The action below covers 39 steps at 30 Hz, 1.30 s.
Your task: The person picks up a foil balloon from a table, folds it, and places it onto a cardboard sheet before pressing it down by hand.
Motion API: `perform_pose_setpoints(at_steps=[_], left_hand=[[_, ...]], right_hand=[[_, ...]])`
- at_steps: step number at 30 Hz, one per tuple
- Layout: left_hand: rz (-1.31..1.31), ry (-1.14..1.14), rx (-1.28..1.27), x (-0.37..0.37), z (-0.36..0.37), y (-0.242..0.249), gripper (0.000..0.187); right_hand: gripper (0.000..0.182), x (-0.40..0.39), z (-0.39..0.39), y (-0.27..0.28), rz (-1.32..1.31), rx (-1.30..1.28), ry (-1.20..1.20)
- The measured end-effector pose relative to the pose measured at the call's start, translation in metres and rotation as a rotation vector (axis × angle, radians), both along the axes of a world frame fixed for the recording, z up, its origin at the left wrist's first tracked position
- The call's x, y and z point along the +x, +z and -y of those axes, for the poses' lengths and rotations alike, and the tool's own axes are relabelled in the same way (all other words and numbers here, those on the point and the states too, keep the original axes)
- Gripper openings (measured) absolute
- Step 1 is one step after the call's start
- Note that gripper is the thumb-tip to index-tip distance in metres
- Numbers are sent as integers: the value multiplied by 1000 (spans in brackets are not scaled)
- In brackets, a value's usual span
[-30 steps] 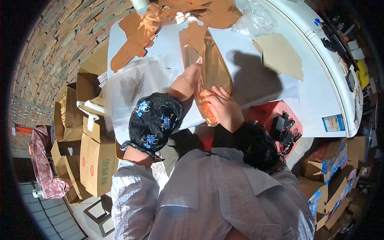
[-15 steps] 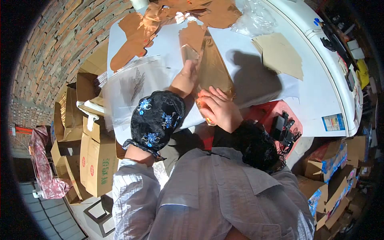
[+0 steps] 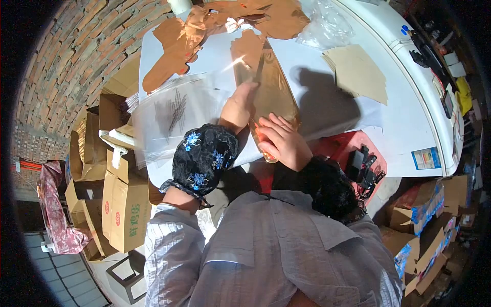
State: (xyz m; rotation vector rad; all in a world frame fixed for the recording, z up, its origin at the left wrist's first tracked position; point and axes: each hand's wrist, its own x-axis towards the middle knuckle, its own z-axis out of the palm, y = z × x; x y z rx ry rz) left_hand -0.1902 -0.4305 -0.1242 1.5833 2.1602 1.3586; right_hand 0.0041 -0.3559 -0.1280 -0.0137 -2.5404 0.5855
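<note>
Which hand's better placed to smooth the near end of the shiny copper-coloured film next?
Right, most likely: the right hand has its fingers on the film close to that end. The left hand sits farther up, at the film's left edge.

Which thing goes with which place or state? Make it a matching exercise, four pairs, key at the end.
1. Crumpled clear plastic
2. Black adapters
3. Tan sheets
4. Right hand

A. On the near part of the coppery sheet
B. At the far side of the white table
C. Lying flat and overlapping
D. On the red surface

Pairs: 1-B, 2-D, 3-C, 4-A
</note>
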Motion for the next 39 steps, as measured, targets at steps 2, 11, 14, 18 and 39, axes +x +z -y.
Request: perform_pose_setpoints(at_steps=[2, 11, 14, 18, 39], left_hand=[[-92, 4, 75, -3, -3, 1, 56], [-457, 226, -163, -30, -5, -11, 42], [-538, 226, -346, -34, -10, -11, 44], [-552, 231, -376, -29, -10, -11, 46], [-559, 266, -417, -14, -13, -19, 62]], right_hand=[[37, 0, -2, -3, 10, -20, 0], [34, 2, -4, 0, 65, -83, 3], [32, 2, -4, 0, 69, -100, 7], [31, 2, -3, 5, 67, -108, 9], [27, -5, -30, 29, 107, 84, -28]])
